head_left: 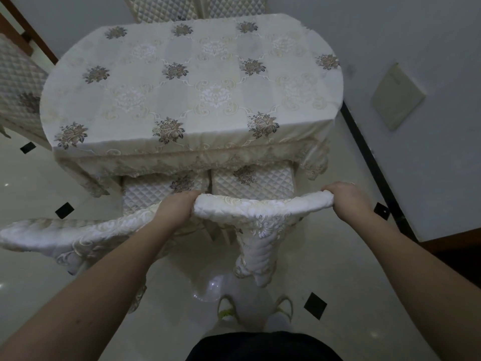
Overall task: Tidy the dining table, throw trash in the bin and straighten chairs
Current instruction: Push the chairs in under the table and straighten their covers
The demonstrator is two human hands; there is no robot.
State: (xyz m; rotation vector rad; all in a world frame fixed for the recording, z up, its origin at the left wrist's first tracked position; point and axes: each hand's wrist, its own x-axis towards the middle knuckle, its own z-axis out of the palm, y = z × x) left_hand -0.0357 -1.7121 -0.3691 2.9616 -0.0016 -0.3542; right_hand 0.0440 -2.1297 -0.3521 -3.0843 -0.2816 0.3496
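Head view, looking down past the person's shoes to two covered chairs and the worktop beyond. Nearest, both forearms reach forward to the top rail of the right-hand chair (263, 207), one hand at each end, a symmetric hold that suits pushing it squarely. Left hand (177, 208) wraps the rail's left end; right hand (348, 201) wraps the right end. Fingers of both are curled closed over the padded fabric, their tips hidden behind the rail. A second chair (78, 233) stands just beside on the left, its back angled outward, probably not yet straightened. Both quilted seats sit partly under the tablecloth's lace hem. Farther off, the worktop (187, 84) shows only its floral cloth; no trash is visible.
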